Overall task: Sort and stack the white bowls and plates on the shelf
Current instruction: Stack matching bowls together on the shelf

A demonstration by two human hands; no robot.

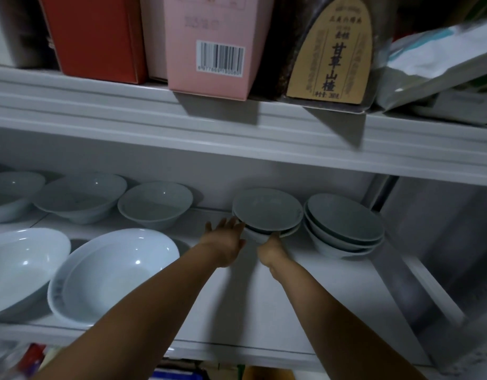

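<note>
My left grip [225, 237] lies wide, fingers straight against the near-left side of the small stack of bowls [267, 212], which I judge steadies it so the nested pieces do not slide. My right grip [272, 249] reaches in under the front rim of that stack; its fingers are hidden beneath the bowl, so I cannot tell whether they curl round it or only prop it. The stack sits between my two grips, toward the back of the shelf [236, 311], with two bowls nested, perhaps a third below. Just beyond my right grip stands a taller stack [346, 223] of three like bowls, likely where these belong. Out past my left grip a single bowl [156, 202] waits alone, with two wider ones [80, 194] farther along. Nearer me on that side sit two large deep bowls [113, 272]. Every bowl I can see into looks empty.
</note>
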